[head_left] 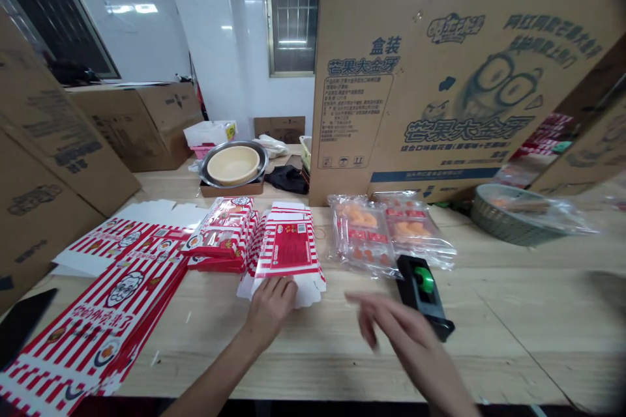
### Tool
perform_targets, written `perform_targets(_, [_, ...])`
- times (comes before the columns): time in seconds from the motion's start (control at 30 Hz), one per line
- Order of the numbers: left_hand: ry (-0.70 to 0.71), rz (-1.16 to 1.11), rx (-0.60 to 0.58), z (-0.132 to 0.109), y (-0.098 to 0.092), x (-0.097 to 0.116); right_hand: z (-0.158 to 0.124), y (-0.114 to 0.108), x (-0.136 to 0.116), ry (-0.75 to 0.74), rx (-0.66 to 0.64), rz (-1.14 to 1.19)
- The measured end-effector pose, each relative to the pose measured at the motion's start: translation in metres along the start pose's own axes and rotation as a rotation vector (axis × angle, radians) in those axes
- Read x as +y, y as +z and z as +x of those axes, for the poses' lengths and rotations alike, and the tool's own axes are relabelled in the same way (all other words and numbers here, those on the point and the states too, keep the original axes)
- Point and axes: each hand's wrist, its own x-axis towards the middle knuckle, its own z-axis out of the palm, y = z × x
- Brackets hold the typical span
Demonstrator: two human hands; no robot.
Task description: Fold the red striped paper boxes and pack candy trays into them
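Note:
My left hand (272, 306) has its fingers curled at the near white flap of a flat red-and-white striped carton (293, 249), the top one of a small stack. My right hand (396, 322) hovers over the table to the right, slightly blurred, index finger stretched out and nothing in it. Just beyond it stands a black tape dispenser (421, 296) with a green core. Behind the dispenser lie clear plastic packs (364, 231) with orange pieces inside. Left of the carton rests a pile of glossy filled red-striped packs (222, 231).
Flat striped sheets (117, 300) cover the table's left side, beside a dark flat device (24, 322). A large cardboard box (415, 78) stands behind the plastic packs. A cream bowl in a metal basin (233, 166) sits further back. On the right is an oval basket (513, 218).

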Motion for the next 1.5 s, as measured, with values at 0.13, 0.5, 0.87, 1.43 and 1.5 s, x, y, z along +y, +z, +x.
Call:
perform_targets(0.13, [0.461,-0.026,0.224,-0.043,-0.006,0.040,0.032,0.020,0.045,-0.006,-0.175,-0.087])
perform_targets(0.5, [-0.378,-0.347,-0.093,0.020,-0.023,0.009,-0.015,0.030,0.115,-0.082,-0.345,-0.008])
perform_targets(0.87, [-0.314,-0.610,-0.749,0.034,-0.060,0.007,-0.040,0.043,0.097,0.143,-0.644,0.057])
perform_targets(1.43, [-0.745,-1.355,0.065,-0.065,-0.015,0.034,-0.032,0.038,0.110,0.103,-0.294,0.235])
perform_targets(1.5, [-0.710,-1.355,0.054,-0.069,-0.017,0.036,-0.028,0.039,0.108,-0.012,-0.133,0.170])
